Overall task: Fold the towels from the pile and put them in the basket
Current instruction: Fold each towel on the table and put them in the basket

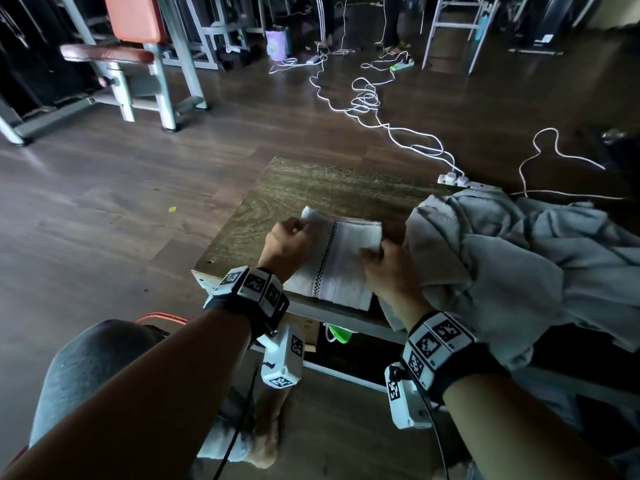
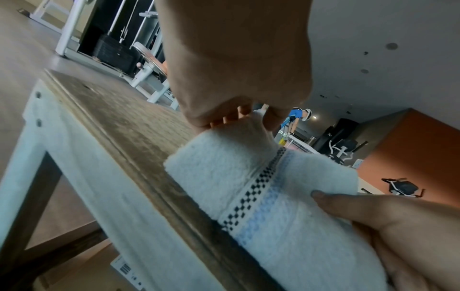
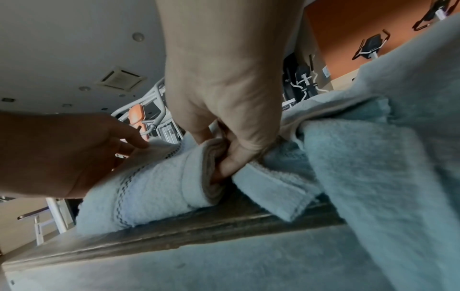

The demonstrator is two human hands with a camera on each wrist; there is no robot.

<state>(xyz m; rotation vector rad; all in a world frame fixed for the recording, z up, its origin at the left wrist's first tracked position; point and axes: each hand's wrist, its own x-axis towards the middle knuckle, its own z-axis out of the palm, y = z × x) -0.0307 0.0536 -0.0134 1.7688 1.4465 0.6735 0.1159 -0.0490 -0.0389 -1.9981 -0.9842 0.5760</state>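
A white towel (image 1: 341, 258) with a black checkered stripe lies folded on the small wooden table (image 1: 298, 188), its near end at the front edge. My left hand (image 1: 289, 237) pinches the towel's far left corner (image 2: 239, 133). My right hand (image 1: 382, 259) grips the towel's right edge (image 3: 211, 167), fingers curled into the folded layers. A pile of grey towels (image 1: 519, 265) is heaped on the table's right side, beside my right hand. No basket shows in any view.
Dark wood floor surrounds the table. White cables (image 1: 367, 98) and a power strip (image 1: 453, 178) lie beyond it. A gym bench with an orange pad (image 1: 135, 46) stands at the back left. My knee (image 1: 93, 368) is below the left arm.
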